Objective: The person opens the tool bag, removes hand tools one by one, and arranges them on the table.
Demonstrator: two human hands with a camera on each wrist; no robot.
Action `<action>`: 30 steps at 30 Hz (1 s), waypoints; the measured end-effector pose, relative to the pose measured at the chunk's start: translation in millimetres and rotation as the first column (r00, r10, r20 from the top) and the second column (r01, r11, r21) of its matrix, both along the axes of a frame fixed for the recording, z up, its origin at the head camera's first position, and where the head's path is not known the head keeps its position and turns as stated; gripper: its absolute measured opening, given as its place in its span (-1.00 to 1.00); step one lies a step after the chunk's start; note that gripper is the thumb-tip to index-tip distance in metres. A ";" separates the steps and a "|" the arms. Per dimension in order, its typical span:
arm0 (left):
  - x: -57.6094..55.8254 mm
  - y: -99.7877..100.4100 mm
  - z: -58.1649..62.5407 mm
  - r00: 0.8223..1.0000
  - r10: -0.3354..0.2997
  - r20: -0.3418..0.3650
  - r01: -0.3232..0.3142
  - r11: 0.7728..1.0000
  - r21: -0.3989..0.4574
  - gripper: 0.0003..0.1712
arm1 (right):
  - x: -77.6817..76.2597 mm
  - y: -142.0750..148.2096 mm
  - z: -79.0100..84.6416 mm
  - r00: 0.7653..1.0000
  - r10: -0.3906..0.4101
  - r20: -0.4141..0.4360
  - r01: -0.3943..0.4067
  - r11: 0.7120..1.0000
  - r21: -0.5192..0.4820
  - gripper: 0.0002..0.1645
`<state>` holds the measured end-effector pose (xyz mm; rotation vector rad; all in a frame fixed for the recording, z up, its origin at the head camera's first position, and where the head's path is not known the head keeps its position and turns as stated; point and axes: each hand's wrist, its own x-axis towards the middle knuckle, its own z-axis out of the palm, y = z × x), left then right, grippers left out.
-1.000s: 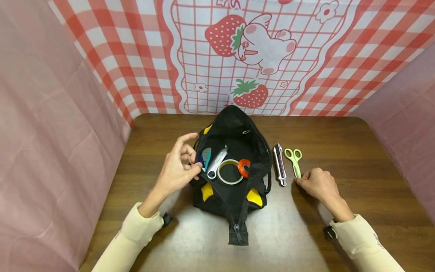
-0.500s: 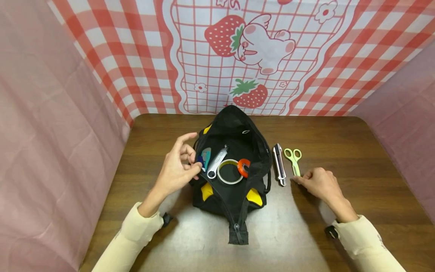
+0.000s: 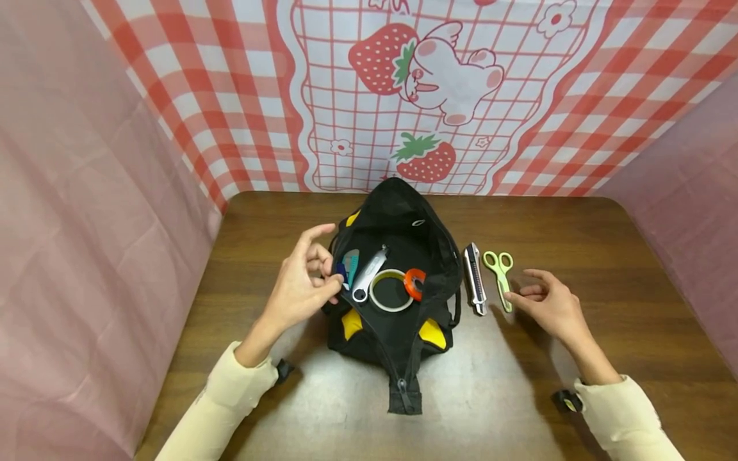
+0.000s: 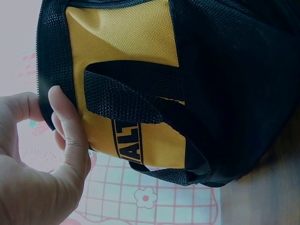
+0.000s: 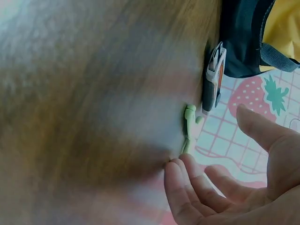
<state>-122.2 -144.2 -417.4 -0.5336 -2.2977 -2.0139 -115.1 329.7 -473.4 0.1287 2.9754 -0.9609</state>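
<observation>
My left hand pinches the left rim of a black-and-yellow tool bag, which stands unzipped and gaping. In the left wrist view, thumb and fingers close on the bag's zipped edge. My right hand hovers just right of pale green scissors, with thumb and fingers apart and nothing held. The scissors lie on the table, handles away from me. A utility knife lies between them and the bag. In the right wrist view, the fingertips are close to the scissors.
Inside the bag are a silver wrench-like tool, a pale tape ring, an orange roll and a teal-and-grey tool. A wooden table lies beneath. A checked strawberry cloth hangs behind it.
My right hand has drawn back slightly from the scissors' tip; its fingers have spread and the blades show more fully. The left hand and the bag have stayed in place.
</observation>
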 end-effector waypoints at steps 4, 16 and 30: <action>-0.2 0.3 0.0 1.000 -0.002 -0.005 0.002 1.000 -0.002 -0.05 | 0.0 -3.5 15.5 0.996 0.039 -0.075 -0.036 0.999 0.030 -0.15; -1.1 -1.0 1.1 1.000 -0.005 -0.013 0.005 1.000 -0.003 -0.06 | -17.8 -91.0 104.7 0.827 0.165 -0.538 -0.336 0.912 -0.236 -0.32; -2.3 -2.6 0.3 1.000 -0.010 -0.026 0.010 1.000 0.003 -0.04 | -52.7 -194.7 109.2 0.860 0.492 -0.137 -0.511 0.827 -0.235 -0.17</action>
